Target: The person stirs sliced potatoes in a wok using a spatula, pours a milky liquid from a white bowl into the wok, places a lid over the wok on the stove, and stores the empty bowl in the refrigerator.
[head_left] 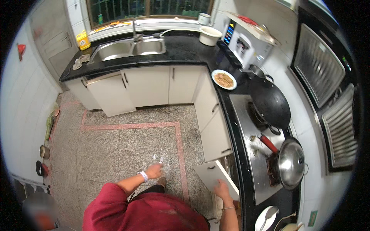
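My left hand [155, 170] hangs over the floor in front of me, empty, its fingers loosely stretched to the right. A white band circles that wrist. My right hand [221, 189] is at a white cabinet door [210, 175] under the right counter, which stands swung out. Its fingers reach forward over the door's face near the top edge, away from the black handle; I cannot tell how firmly they touch. Behind the door, the cabinet's inside [231, 169] shows only as a narrow dark strip. A thin bracelet is on the right wrist.
On the steel stove [252, 169] sit a black wok [269, 102] and a lidded pan [291, 163] with a red handle. A plate of food [224, 79] rests near the counter corner. Beneath the double sink [115, 51], another cabinet door [111, 94] leans askew. Pots [42, 168] line the left wall.
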Action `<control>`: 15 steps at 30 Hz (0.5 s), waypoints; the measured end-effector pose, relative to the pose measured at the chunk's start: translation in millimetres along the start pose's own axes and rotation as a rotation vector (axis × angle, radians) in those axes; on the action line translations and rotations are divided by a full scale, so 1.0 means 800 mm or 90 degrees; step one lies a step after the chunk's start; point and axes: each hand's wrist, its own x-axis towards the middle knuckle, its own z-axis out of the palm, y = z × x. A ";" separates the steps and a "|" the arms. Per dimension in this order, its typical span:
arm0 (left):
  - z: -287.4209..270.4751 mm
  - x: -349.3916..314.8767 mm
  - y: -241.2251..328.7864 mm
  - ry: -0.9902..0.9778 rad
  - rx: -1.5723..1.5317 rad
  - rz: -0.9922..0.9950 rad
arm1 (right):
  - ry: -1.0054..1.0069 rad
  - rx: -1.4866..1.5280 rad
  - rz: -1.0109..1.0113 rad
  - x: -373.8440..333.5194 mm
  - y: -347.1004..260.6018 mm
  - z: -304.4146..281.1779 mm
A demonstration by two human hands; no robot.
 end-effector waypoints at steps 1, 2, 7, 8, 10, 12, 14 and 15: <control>-0.010 -0.016 -0.037 0.014 0.005 -0.035 | 0.029 -0.001 0.061 0.018 0.021 0.017; -0.012 -0.037 -0.079 0.030 -0.002 -0.123 | 0.056 -0.003 0.115 0.035 0.035 0.025; -0.004 -0.178 -0.256 0.105 -0.131 -0.559 | 0.045 -0.023 0.189 0.095 0.078 0.028; -0.007 -0.202 -0.263 0.153 -0.146 -0.620 | 0.035 -0.028 0.198 0.107 0.131 0.047; 0.030 -0.268 -0.303 0.316 -0.236 -0.713 | -0.075 0.159 0.321 0.122 0.117 0.048; 0.063 -0.299 -0.316 0.341 -0.301 -0.756 | -0.237 0.219 0.385 0.145 0.097 0.054; 0.020 -0.302 -0.260 0.195 -0.297 -0.814 | -0.359 0.205 0.358 0.172 0.075 0.073; 0.016 -0.301 -0.246 0.149 -0.254 -0.793 | -0.415 0.191 0.310 0.196 0.058 0.082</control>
